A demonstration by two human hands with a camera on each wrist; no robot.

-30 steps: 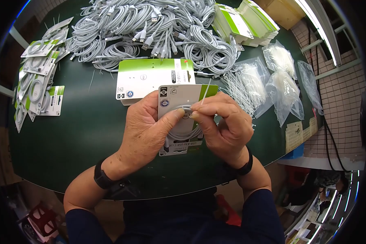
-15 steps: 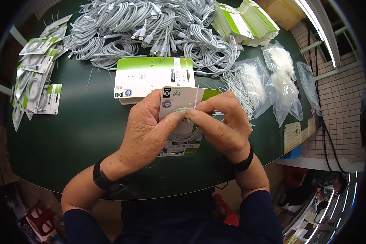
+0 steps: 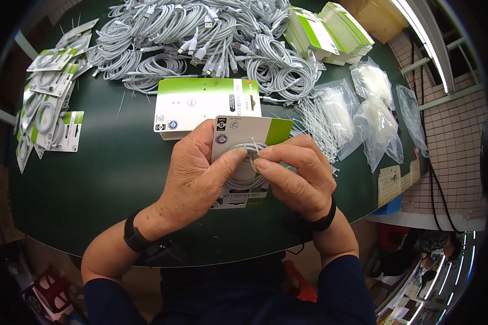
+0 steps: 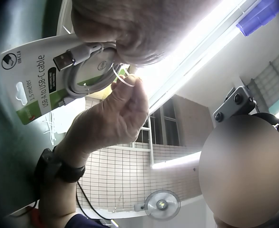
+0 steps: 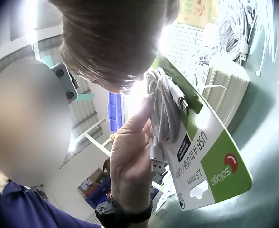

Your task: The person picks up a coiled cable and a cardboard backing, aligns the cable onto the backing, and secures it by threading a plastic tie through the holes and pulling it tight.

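My left hand [image 3: 192, 168] grips a white and green cable card [image 3: 249, 125], its thumb pressing a coiled light grey USB cable [image 3: 246, 183] against the card's face. At the top of the coil, my right hand [image 3: 303, 176] pinches a thin white cable tie [image 4: 124, 79] between thumb and forefinger. The tie bends round the cable strands there, with one end standing up past the coil. In the left wrist view, the USB-A plug [image 4: 69, 59] lies across the card beside the printed text. The USB-C plug [image 5: 182, 104] shows in the right wrist view.
Just beyond my hands lies a stack of cards [image 3: 200, 105]. A heap of coiled cables [image 3: 179, 32] covers the back. Carded cables [image 3: 51, 103] are piled at left. Loose white ties [image 3: 317, 122], plastic bags of ties [image 3: 377, 127] and more card stacks [image 3: 344, 32] stand at right.
The white tie stood up long beside my right fingers; now it curves round the coil top. My right fingertips have pushed in against the coil, then drawn slightly back. My left hand's hold is unchanged.
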